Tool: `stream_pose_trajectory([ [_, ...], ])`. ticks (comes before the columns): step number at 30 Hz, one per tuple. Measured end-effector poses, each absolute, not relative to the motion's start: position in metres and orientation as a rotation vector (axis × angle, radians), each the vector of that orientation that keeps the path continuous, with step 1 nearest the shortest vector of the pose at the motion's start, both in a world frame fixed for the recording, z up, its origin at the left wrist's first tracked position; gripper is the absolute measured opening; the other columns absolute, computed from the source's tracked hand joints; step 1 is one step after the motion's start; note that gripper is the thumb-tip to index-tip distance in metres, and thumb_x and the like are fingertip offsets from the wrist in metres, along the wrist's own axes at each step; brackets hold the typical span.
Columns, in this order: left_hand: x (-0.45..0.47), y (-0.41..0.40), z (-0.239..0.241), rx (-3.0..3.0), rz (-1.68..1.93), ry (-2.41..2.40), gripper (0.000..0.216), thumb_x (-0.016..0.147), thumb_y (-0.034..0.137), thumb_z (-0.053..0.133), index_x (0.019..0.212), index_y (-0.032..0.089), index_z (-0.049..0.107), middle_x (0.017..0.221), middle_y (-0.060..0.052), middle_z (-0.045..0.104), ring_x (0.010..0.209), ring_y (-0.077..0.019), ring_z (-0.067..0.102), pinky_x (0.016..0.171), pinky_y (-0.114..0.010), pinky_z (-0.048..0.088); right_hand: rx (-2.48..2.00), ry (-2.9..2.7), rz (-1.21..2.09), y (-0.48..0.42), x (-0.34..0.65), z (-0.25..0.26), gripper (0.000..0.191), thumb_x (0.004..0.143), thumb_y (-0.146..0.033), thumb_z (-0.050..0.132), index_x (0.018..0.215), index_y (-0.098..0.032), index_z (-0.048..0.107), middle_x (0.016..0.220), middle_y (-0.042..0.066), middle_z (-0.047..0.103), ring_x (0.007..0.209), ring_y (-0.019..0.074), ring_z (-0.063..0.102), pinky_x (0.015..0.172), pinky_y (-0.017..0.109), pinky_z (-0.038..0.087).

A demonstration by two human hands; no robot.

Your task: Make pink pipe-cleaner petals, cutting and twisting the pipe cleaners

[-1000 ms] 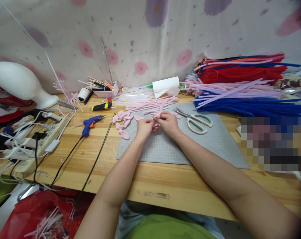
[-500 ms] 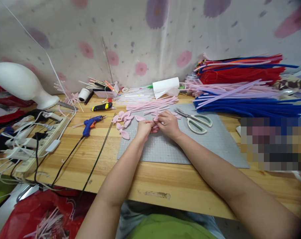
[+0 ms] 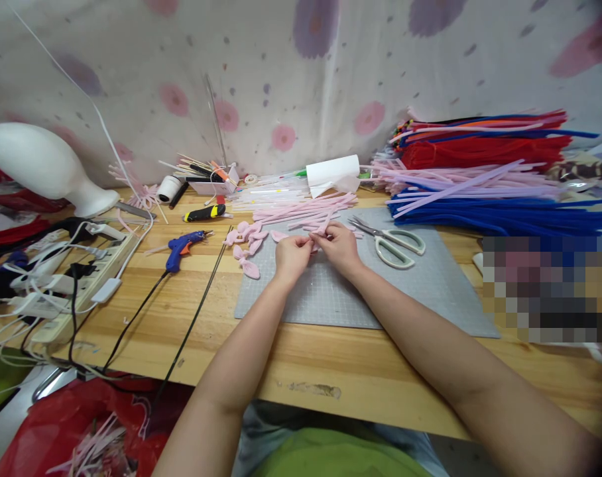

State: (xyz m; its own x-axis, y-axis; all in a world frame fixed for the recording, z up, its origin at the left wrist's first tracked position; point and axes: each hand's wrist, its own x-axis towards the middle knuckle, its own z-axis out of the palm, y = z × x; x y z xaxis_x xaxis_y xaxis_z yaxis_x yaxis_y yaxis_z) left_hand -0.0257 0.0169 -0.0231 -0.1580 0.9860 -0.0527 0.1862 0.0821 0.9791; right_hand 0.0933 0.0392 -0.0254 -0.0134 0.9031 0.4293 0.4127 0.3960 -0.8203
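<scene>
Over the grey cutting mat (image 3: 341, 301): two bare hands meet near its left half, close together, above the wooden desk (image 3: 331, 361).
Pink chenille piece (image 3: 327, 220): between the two hands, one end sticking up past the right one; most of it is hidden by fingers.
Left hand (image 3: 292, 257): thumb and forefinger pinching the pink piece, the other fingers curled in beneath.
Right hand (image 3: 341, 249): fingertips drawn together on the same piece, just beside the left hand's.
Pink knotted shapes (image 3: 246, 248): a small cluster to the left of the hands, at the mat's far left corner, some over its edge.
Scissors (image 3: 396, 246): lying open on the mat, right of the right hand, handles toward the right.
Pink stems (image 3: 301, 209): a loose bundle beyond the hands, near a white paper roll (image 3: 333, 173).
Far right: stacked bundles, red stems (image 3: 484, 154) behind, blue stems (image 3: 504, 213) in front, pale lilac stems (image 3: 460, 180) between.
Left of the mat: a blue glue gun (image 3: 180, 252), with a black-and-yellow utility knife (image 3: 204, 212) farther back.
Far left: a white foam head (image 3: 37, 165) on its side, behind a cable-crowded power strip (image 3: 89, 281).
</scene>
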Motion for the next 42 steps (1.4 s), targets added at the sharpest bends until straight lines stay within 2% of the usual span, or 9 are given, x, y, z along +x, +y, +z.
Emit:
stream_pose_trajectory([
  [4, -0.027, 0.015, -0.017, 1.076, 1.23, 1.399, 0.018, 0.067, 0.026, 0.061, 0.077, 0.013, 0.067, 0.075, -0.005, 0.067, 0.066, -0.0151, 0.064, 0.055, -0.024, 0.05, -1.136, -1.594, 0.755, 0.045, 0.097, -0.028, 0.023, 0.069, -0.04, 0.06, 0.063, -0.018, 0.064, 0.075, 0.004, 0.061, 0.071, 0.0153, 0.053, 0.069, 0.029, 0.04],
  [7, -0.028, 0.012, -0.012, 1.009, 1.244, 1.356, 0.021, 0.066, 0.027, 0.064, 0.078, 0.01, 0.065, 0.075, -0.006, 0.067, 0.066, -0.0157, 0.064, 0.052, -0.024, 0.051, -1.107, -1.571, 0.868, 0.049, 0.099, -0.034, 0.023, 0.069, -0.041, 0.06, 0.068, -0.018, 0.067, 0.074, 0.003, 0.064, 0.07, 0.0153, 0.055, 0.069, 0.03, 0.04],
  [12, -0.025, 0.008, -0.005, 0.901, 1.091, 1.298, 0.017, 0.067, 0.024, 0.065, 0.071, 0.008, 0.062, 0.065, -0.007, 0.066, 0.058, -0.0128, 0.063, 0.053, -0.023, 0.052, -1.083, -1.567, 0.824, 0.049, 0.097, -0.038, 0.025, 0.07, -0.042, 0.058, 0.064, -0.019, 0.067, 0.067, 0.001, 0.061, 0.07, 0.0149, 0.054, 0.07, 0.029, 0.04],
  [18, -0.024, 0.008, -0.004, 0.867, 1.079, 1.321, 0.016, 0.065, 0.021, 0.068, 0.064, 0.007, 0.06, 0.056, -0.006, 0.064, 0.05, -0.0119, 0.061, 0.058, -0.027, 0.053, -1.086, -1.704, 0.811, 0.044, 0.096, -0.029, 0.031, 0.069, -0.046, 0.059, 0.055, -0.019, 0.064, 0.059, 0.001, 0.052, 0.06, 0.0128, 0.049, 0.06, 0.027, 0.036],
  [23, -0.021, 0.01, -0.004, 0.858, 1.08, 1.352, 0.018, 0.065, 0.023, 0.068, 0.064, 0.007, 0.061, 0.054, -0.006, 0.063, 0.05, -0.0131, 0.062, 0.057, -0.028, 0.053, -1.105, -1.747, 0.589, 0.036, 0.096, -0.022, 0.034, 0.073, -0.041, 0.058, 0.047, -0.019, 0.057, 0.055, 0.0, 0.045, 0.057, 0.0117, 0.044, 0.057, 0.027, 0.033],
  [26, -0.024, 0.011, -0.003, 0.868, 1.041, 1.339, 0.017, 0.066, 0.023, 0.068, 0.066, 0.007, 0.062, 0.058, -0.007, 0.064, 0.05, -0.0129, 0.062, 0.054, -0.026, 0.052, -1.109, -1.759, 0.679, 0.039, 0.096, -0.023, 0.032, 0.072, -0.042, 0.057, 0.05, -0.019, 0.058, 0.057, 0.0, 0.045, 0.058, 0.0115, 0.045, 0.058, 0.027, 0.033],
  [31, -0.029, 0.008, -0.004, 0.948, 0.89, 1.187, 0.022, 0.064, 0.026, 0.069, 0.076, 0.008, 0.065, 0.066, -0.008, 0.067, 0.058, -0.0135, 0.063, 0.052, -0.023, 0.05, -1.084, -1.672, 0.902, 0.045, 0.097, -0.026, 0.031, 0.067, -0.04, 0.06, 0.048, -0.017, 0.051, 0.056, -0.002, 0.043, 0.059, 0.0111, 0.043, 0.058, 0.026, 0.033],
  [37, -0.023, 0.006, -0.013, 1.134, 1.261, 1.374, 0.029, 0.069, 0.028, 0.063, 0.094, 0.013, 0.065, 0.086, -0.007, 0.068, 0.073, -0.0154, 0.063, 0.059, -0.025, 0.052, -1.165, -1.405, 0.911, 0.045, 0.095, -0.031, 0.04, 0.063, -0.046, 0.06, 0.046, -0.019, 0.037, 0.05, -0.005, 0.033, 0.052, 0.009, 0.032, 0.052, 0.025, 0.026],
  [42, -0.022, 0.007, -0.019, 1.338, 1.345, 1.422, 0.023, 0.071, 0.029, 0.06, 0.09, 0.019, 0.067, 0.091, -0.005, 0.068, 0.081, -0.0139, 0.062, 0.073, -0.025, 0.05, -1.066, -1.326, 1.051, 0.046, 0.092, -0.032, 0.03, 0.061, -0.045, 0.063, 0.062, -0.018, 0.051, 0.057, -0.004, 0.045, 0.054, 0.0091, 0.037, 0.052, 0.024, 0.03],
])
